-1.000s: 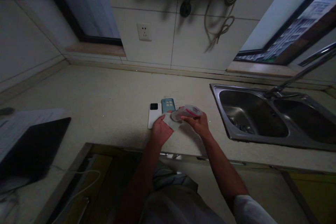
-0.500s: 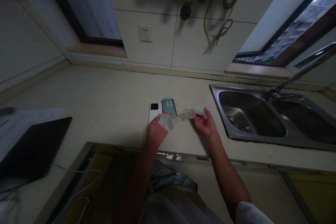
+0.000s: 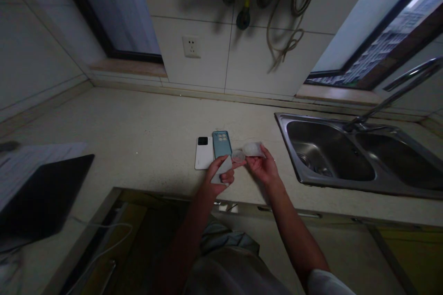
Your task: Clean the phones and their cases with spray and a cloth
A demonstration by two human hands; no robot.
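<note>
My left hand (image 3: 215, 180) is closed around a pale grey cloth (image 3: 222, 169), folded small between the thumb and curled fingers. One finger of it stretches right to a clear round lid (image 3: 238, 155). My right hand (image 3: 264, 168) grips a translucent white container (image 3: 253, 149), tipped toward the left with the lid beside its mouth. Whether lid and container are joined is hard to make out. Left of the hands, a white phone (image 3: 204, 156) lies back up on the counter. A teal phone case (image 3: 220, 143) lies against its right side, its lower end near the left hand.
On the right a double steel sink (image 3: 328, 147) with a faucet (image 3: 391, 101) is set into the counter (image 3: 145, 124). A black flat panel (image 3: 48, 198) and papers (image 3: 38, 166) lie at the left. A white cable (image 3: 104, 225) hangs over the counter's front edge.
The cloth, spread out before, is now gathered in my left hand, uncovering the phone and case. My right hand has brought the container and lid left, and the left hand now reaches the lid.
</note>
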